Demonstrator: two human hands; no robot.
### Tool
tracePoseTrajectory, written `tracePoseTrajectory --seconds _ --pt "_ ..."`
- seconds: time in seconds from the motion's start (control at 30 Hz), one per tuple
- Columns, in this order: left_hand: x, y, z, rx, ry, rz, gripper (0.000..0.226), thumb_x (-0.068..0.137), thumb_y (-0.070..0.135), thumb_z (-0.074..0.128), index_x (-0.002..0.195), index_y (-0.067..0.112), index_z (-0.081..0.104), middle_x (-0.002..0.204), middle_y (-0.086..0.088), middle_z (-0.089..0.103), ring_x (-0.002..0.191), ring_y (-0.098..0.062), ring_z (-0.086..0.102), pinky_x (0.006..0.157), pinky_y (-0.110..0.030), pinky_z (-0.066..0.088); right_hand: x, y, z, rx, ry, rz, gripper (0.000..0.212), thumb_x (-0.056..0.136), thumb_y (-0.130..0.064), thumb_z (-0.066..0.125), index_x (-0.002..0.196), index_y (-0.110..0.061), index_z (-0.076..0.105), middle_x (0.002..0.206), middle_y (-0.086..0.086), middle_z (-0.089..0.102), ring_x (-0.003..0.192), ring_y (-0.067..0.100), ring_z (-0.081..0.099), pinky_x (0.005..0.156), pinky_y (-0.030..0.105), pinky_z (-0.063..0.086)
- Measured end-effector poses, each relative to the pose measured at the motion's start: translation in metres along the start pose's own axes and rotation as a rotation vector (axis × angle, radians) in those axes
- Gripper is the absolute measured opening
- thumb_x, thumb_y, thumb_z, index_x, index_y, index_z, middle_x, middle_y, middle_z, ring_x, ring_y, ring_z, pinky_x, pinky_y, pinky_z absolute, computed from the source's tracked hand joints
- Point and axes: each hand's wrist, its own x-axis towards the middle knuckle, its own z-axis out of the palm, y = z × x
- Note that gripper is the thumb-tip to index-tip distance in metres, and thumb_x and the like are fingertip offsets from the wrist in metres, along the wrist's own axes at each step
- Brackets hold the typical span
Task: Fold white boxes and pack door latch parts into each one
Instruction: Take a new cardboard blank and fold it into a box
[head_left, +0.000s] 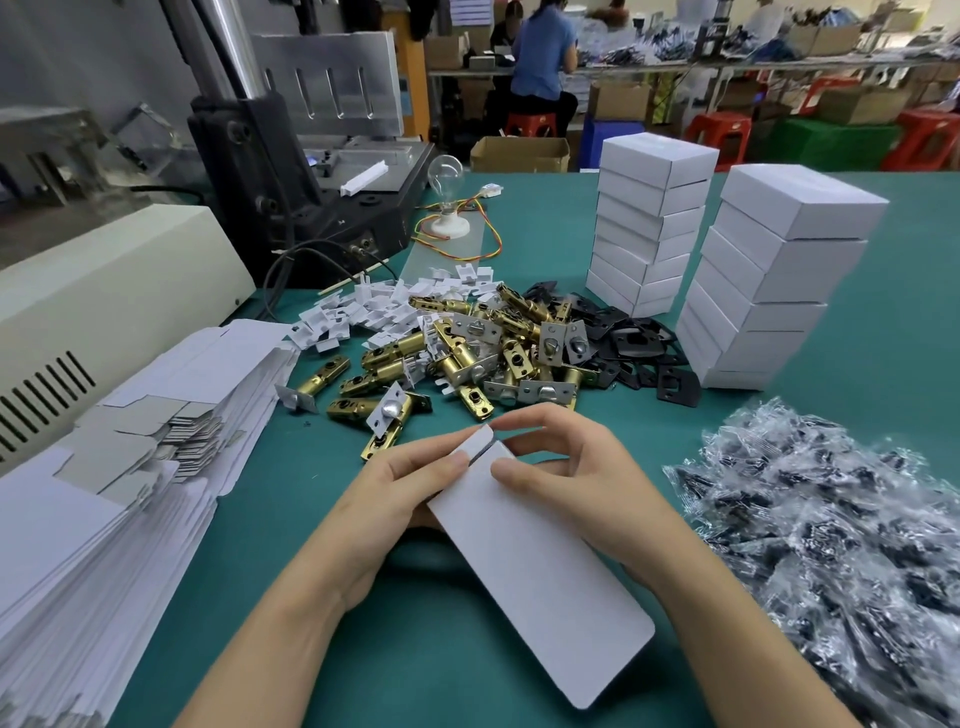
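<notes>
Two bare hands hold one flat white cardboard box blank (540, 571) just above the green table top (467, 670), its far end raised toward the heap of brass door latch bolts (467, 353). The left hand (395, 499) presses its thumb on the top face near that far end while its other fingers go under the card. The right hand (587, 483) pinches the same end between thumb and forefinger, where a dark slit shows between the layers. Thin card like this should be very light, stiff across its panels yet quick to dent off-line — so the grip belongs at the edges and score lines, not mid-panel. Squeezing the two long edges inward would likely pop it into a sleeve — gently, since the flaps could tear.
</notes>
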Motion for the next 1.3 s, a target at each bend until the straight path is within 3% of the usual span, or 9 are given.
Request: tracePoseTrajectory --seconds 0.17,0.33,0.5,0.7,0.87,1.0,1.1,1.2,1.3 --pt "0.0 -0.003 0.004 0.085 0.06 0.023 0.03 0.092 0.046 0.064 0.118 0.043 0.079 0.11 -0.001 0.081 0.094 -0.013 0.073 0.078 -0.025 0.062 0.0 0.003 -0.003 -0.003 0.023 -0.005 0.038 0.074 -0.044 0.079 0.111 -0.043 0.068 0.107 -0.011 0.075 0.082 0.02 0.078 0.073 0.042 0.063" --pt "0.0 -0.005 0.006 0.129 0.067 0.043 0.024 0.103 0.034 0.061 0.116 0.042 0.08 0.105 -0.002 0.081 0.09 -0.013 0.074 0.074 -0.024 0.061 0.001 0.005 -0.005 -0.03 0.021 -0.012 0.037 0.076 -0.043 0.079 0.112 -0.043 0.069 0.106 -0.011 0.076 0.083 0.018 0.078 0.072 0.039 0.063" --pt "0.001 -0.005 0.004 0.08 0.083 0.043 0.024 0.103 0.034 0.061 0.113 0.042 0.081 0.105 -0.007 0.081 0.09 -0.016 0.074 0.073 -0.023 0.061 0.001 0.003 -0.004 0.0 -0.006 -0.024 0.034 0.082 -0.033 0.08 0.113 -0.041 0.069 0.107 -0.007 0.076 0.082 0.021 0.078 0.068 0.036 0.062" --pt "0.002 -0.009 0.002 0.15 0.062 0.047 0.024 0.105 0.035 0.06 0.118 0.04 0.08 0.106 -0.014 0.079 0.088 -0.024 0.068 0.081 -0.042 0.057 0.001 0.003 -0.005 -0.016 -0.002 -0.014 0.03 0.081 -0.032 0.08 0.107 -0.039 0.068 0.106 -0.007 0.076 0.081 0.021 0.078 0.069 0.041 0.064" --pt "0.002 -0.011 0.002 0.221 0.059 0.119 0.023 0.106 0.041 0.059 0.119 0.049 0.077 0.103 -0.01 0.077 0.081 -0.013 0.065 0.07 -0.026 0.055 0.001 0.003 -0.004 -0.016 0.039 -0.015 0.03 0.078 -0.037 0.079 0.106 -0.041 0.067 0.105 -0.007 0.076 0.081 0.021 0.078 0.07 0.044 0.063" --pt "0.001 -0.013 0.006 0.309 0.019 0.154 0.034 0.098 0.049 0.053 0.125 0.054 0.072 0.104 0.004 0.076 0.079 -0.006 0.062 0.07 -0.028 0.058 0.0 0.002 -0.007 -0.105 0.065 -0.056 0.03 0.088 -0.035 0.078 0.114 -0.048 0.068 0.103 -0.013 0.076 0.077 0.014 0.076 0.07 0.036 0.062" --pt "-0.001 -0.013 0.007 0.376 0.004 0.173 0.033 0.1 0.046 0.052 0.127 0.055 0.07 0.101 0.011 0.076 0.081 -0.003 0.064 0.069 -0.024 0.056 0.0 0.001 -0.005 -0.173 0.071 -0.075 0.022 0.093 -0.03 0.075 0.108 -0.046 0.073 0.101 -0.013 0.076 0.08 0.01 0.075 0.074 0.035 0.062" --pt "0.0 -0.014 0.008 0.349 0.052 0.183 0.029 0.109 0.033 0.056 0.131 0.043 0.073 0.108 0.01 0.079 0.094 -0.007 0.073 0.075 -0.02 0.057 0.001 0.001 -0.004 -0.177 0.135 -0.07 0.012 0.093 -0.032 0.074 0.1 -0.042 0.074 0.098 -0.015 0.076 0.08 0.005 0.073 0.068 0.025 0.058" --pt "0.002 -0.013 0.01 0.255 0.13 0.158 0.028 0.107 0.023 0.058 0.128 0.03 0.076 0.108 0.004 0.081 0.096 -0.016 0.078 0.081 -0.026 0.061 0.0 -0.001 -0.005 -0.128 0.203 -0.057 0.011 0.093 -0.035 0.073 0.096 -0.046 0.073 0.093 -0.019 0.076 0.075 0.001 0.071 0.061 0.015 0.053"
